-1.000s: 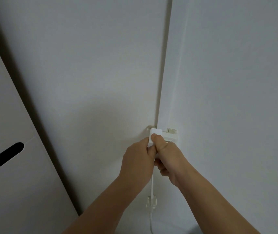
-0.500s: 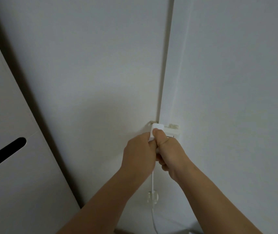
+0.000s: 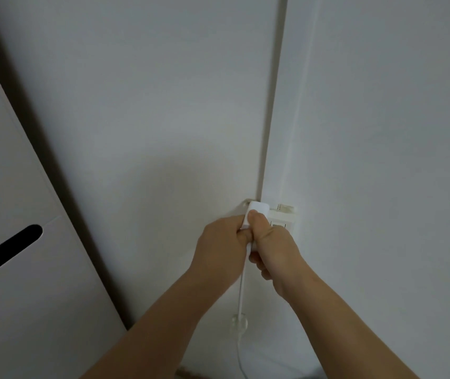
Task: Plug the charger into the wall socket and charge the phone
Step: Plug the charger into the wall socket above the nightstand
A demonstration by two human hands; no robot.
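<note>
Barely anything has shifted since the earlier frames: both hands stay bunched at the wall corner, view tilted a touch, white block sits the same against the plate.

Left to right. Far left, cabinet panel (image 3: 13,214) with a dark slot handle, well apart from the work. My left hand (image 3: 222,242) is curled shut on the lower part of the charger (image 3: 256,214), fingers wrapped round its left side. Charger is a small white block, top end poking out above both thumbs, pressed against the wall socket (image 3: 282,222). My right hand (image 3: 275,250) is clamped on the charger too, thumb laid up its front face, other fingers tucked underneath. Socket plate lies just beside and right of the block, touching it; whether the prongs are fully seated I cannot tell, hands hide the joint.

Cable (image 3: 243,285) hangs straight down from the block between my wrists, passes a clear clip (image 3: 239,322) on the wall, runs out the bottom edge. Phone not in view.

Key relation: socket is straight ahead of both thumbs, push axis into the wall, block's long axis roughly upright. Right hand nearer the plate. Likely step: final press home, then follow the cable down to the phone.
</note>
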